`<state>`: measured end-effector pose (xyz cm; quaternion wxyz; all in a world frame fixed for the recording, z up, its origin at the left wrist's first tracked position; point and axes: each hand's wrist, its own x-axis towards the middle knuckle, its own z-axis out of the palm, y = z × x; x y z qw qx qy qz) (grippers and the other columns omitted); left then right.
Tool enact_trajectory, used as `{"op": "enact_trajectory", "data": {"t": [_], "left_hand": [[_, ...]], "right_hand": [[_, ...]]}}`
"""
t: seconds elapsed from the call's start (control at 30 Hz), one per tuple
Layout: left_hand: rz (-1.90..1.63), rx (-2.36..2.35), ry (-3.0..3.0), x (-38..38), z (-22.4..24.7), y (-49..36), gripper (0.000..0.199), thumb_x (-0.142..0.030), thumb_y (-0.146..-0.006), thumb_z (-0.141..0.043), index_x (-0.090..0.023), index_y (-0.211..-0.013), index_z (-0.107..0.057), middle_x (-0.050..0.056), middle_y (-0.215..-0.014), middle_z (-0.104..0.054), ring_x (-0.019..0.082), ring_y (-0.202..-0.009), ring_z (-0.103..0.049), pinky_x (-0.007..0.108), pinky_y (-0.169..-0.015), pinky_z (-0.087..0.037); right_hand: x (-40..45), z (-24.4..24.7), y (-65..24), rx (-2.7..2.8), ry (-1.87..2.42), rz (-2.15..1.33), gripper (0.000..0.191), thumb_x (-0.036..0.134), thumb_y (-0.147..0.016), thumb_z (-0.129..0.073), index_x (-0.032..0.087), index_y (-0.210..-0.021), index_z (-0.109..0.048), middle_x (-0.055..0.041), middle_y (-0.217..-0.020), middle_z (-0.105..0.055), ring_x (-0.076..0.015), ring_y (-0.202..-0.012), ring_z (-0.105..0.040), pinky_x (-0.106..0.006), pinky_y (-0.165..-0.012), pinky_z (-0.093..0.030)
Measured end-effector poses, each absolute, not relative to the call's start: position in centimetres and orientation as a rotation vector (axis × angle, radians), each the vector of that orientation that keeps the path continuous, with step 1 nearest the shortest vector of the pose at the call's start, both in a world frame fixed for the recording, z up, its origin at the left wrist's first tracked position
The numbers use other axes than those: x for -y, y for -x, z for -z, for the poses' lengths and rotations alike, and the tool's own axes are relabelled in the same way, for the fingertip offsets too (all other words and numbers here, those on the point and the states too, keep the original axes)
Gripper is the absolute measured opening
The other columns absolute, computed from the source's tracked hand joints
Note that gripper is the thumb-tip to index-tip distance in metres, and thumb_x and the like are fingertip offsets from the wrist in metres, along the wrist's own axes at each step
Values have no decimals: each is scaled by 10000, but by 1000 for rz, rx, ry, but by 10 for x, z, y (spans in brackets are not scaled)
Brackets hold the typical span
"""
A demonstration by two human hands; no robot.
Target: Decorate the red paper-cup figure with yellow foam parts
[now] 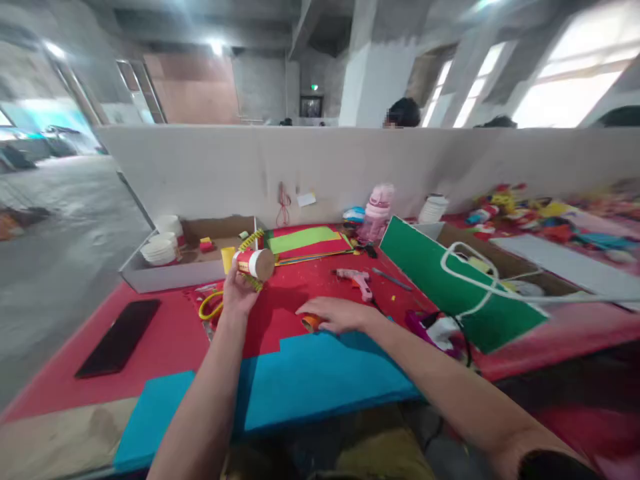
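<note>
My left hand [239, 291] is closed around a paper cup [255, 264] with a red and white side, tilted so its flat tan end faces right. Yellow folded paper strips [251, 240] stick out beside the cup, and a yellow piece shows at its left. Low over the red tabletop, my right hand [334, 315] has its fingers curved round a small orange roll [311, 323], partly hidden by the hand. Blue sheets [320, 373] lie just below it. A pink glue gun [356, 281] rests beyond the right hand.
Yellow-handled scissors [210, 307] lie left of my left forearm, with a black phone [119, 337] farther left. A box [170, 277] holds white cups. Coloured sheets [305, 241], a pink bottle [377, 212], a green board [450, 283] and a white bent tube [495, 287] stand around the back and right.
</note>
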<state>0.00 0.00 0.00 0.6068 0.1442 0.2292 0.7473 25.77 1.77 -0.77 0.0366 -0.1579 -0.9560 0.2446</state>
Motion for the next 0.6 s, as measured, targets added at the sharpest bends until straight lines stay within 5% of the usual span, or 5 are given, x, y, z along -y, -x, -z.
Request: {"op": "enact_trajectory", "data": {"t": [0.33,0.47,0.6], "left_hand": [[-1709,-491,-348,-2,2,-3,367,-343,-882,-553,-173,-1205,-592,72,-918,-737,207,-809,-704,321,-733,-574],[-1734,-533,-395,-4,3,-5,296,-328,-892,-536,-215,-1148,-635,60,-973,-734,197,-852,-702,292,-742,-576],[-1761,-578,-398,-6,6,-4,340,-334,-875,-559,-186,-1175,-618,79,-963,-734,217,-843,-702,323,-747,-581]], "right_hand": [[-23,7,-225,1697,558,-1458,381,372,-767,-682,233,-1063,-485,-29,-1023,-598,-161,-878,-627,-325,-799,-523],[-27,-4,-195,1461,577,-1344,357,420,-823,-607,231,-1116,-529,-14,-901,-613,-125,-662,-594,-281,-636,-542],[-28,-1,-182,1454,621,-1127,342,371,-818,-613,231,-1123,-552,-43,-1040,-639,-142,-739,-627,-288,-690,-547]]}}
